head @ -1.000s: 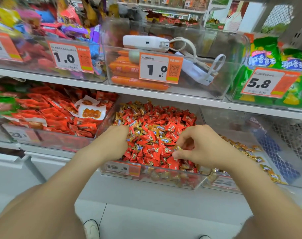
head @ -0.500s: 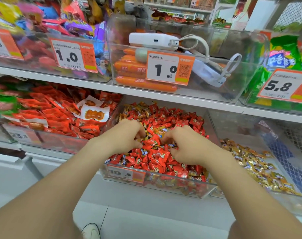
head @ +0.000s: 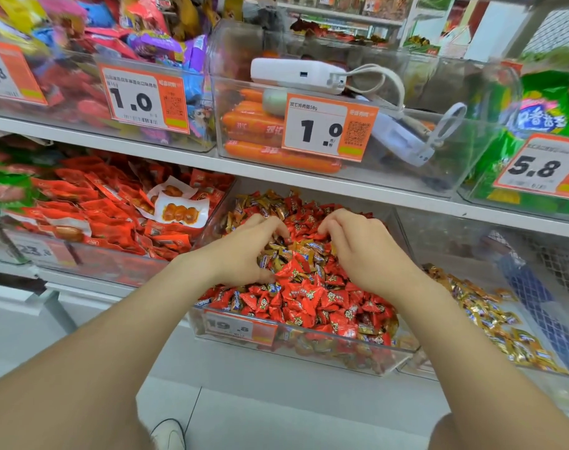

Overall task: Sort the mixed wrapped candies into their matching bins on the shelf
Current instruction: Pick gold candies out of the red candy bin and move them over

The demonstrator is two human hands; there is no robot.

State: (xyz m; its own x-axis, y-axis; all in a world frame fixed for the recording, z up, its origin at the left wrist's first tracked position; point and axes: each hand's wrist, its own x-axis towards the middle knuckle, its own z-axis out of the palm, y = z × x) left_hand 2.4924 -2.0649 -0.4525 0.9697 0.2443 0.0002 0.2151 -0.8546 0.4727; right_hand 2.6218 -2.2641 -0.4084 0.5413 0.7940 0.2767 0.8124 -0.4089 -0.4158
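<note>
A clear middle bin (head: 312,350) on the lower shelf holds a heap of red wrapped candies (head: 304,298) with gold wrapped candies (head: 288,254) mixed in. Both my hands are sunk into this heap, close together. My left hand (head: 244,251) curls fingers and thumb round a clump of the gold candies. My right hand (head: 364,251) has its fingers bent down into the pile, fingertips hidden, so I cannot tell whether it holds anything. The clear bin to the right (head: 455,251) contains only gold candies (head: 491,319).
Left of the mixed bin is a bin of red snack packets (head: 107,216). On the shelf (head: 309,178) above stand bins with orange sausages (head: 260,125), a white power bank (head: 296,74) with cable, and green packets (head: 546,108). My shoe (head: 169,433) shows on the floor.
Both hands have moved from the front of the mixed bin toward its middle and closer together. The right hand no longer pinches a single candy at the front.
</note>
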